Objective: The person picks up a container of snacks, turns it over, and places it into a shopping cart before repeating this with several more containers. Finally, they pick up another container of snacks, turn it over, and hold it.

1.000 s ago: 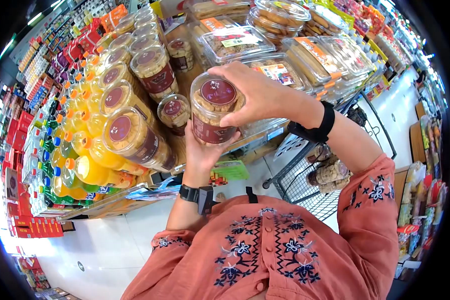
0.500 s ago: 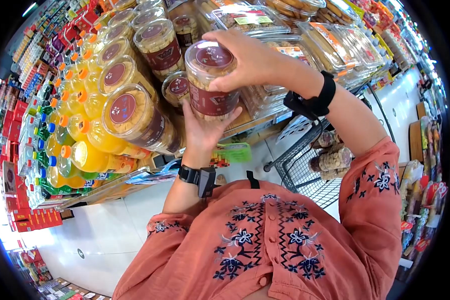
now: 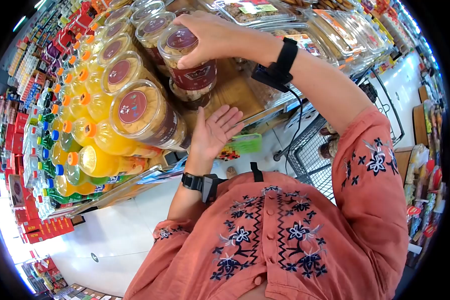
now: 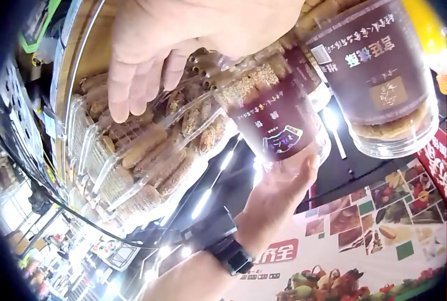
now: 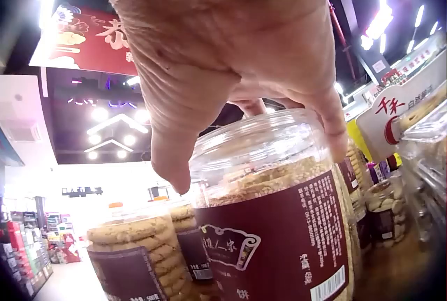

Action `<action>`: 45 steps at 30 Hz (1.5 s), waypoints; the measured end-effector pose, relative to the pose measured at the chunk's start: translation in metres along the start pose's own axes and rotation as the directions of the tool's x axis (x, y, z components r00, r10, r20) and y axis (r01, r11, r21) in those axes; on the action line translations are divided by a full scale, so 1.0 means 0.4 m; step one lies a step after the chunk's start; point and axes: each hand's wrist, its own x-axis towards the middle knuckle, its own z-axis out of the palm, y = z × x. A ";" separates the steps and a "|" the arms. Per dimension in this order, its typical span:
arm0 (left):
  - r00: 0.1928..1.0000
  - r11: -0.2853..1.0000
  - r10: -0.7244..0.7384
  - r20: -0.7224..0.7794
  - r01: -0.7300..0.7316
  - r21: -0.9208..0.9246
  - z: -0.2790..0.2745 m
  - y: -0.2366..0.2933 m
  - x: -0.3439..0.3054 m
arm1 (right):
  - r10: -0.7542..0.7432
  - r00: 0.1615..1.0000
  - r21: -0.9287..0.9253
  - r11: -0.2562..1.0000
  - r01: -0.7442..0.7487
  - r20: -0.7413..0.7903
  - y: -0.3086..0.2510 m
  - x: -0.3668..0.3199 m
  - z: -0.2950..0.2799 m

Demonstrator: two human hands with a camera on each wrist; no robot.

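Note:
In the head view, my right hand (image 3: 212,37) grips a clear round jar (image 3: 189,52) with a maroon label by its lid, among other jars on the display. The right wrist view shows thumb and fingers around the top of that jar (image 5: 272,224). My left hand (image 3: 215,132) is palm up with fingers spread, below and apart from the jar, touching nothing. Beside it stands a tilted jar of cookies (image 3: 144,112). In the left wrist view, the left hand (image 4: 202,15) has straight fingers, and the jar (image 4: 276,116) is in the right hand beyond it.
Orange juice bottles (image 3: 100,160) stand in rows at the left. Clear boxes of pastries (image 3: 335,37) are stacked at the right, beside the bare wooden display top (image 3: 240,92). A shopping cart (image 3: 310,155) with jars inside stands below right.
My right hand has carried the jar left, toward the other jars. The left hand, earlier under the jar's base, is now free of it with its palm up.

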 end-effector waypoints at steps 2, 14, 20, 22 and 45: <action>1.000 1.000 0.006 -0.024 -0.006 -0.002 -0.008 0.009 -0.009 | 0.009 1.000 -0.011 1.000 -0.009 0.002 -0.006 0.013 0.017; 1.000 0.999 -0.027 0.004 0.027 0.018 -0.053 0.015 -0.031 | -0.006 1.000 0.037 0.999 0.006 -0.016 -0.017 0.043 0.071; 0.999 0.998 -0.043 0.033 0.041 0.044 -0.064 0.006 -0.022 | -0.041 0.998 -0.035 0.999 0.039 -0.057 -0.015 0.040 0.096; 0.998 0.998 -0.054 0.034 0.053 0.039 -0.077 0.007 -0.015 | -0.020 0.999 -0.015 1.000 0.020 -0.051 -0.022 0.035 0.100; 0.787 0.604 0.596 -0.161 -0.307 0.736 -0.072 0.012 0.028 | 0.667 0.697 0.863 0.160 -0.479 0.263 0.165 -0.228 0.452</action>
